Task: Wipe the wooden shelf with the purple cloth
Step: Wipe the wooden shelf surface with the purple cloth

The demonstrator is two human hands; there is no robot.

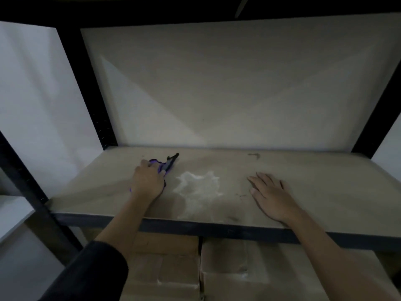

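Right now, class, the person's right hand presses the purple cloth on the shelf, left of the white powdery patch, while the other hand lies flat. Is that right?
Not quite: it is the left hand that has the purple cloth in its grip, left of the white powdery patch. The right hand lies flat on the wooden shelf. The head view shows this.

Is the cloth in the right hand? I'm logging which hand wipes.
No, the left hand grips the purple cloth, while the right hand lies flat and empty on the wooden shelf.
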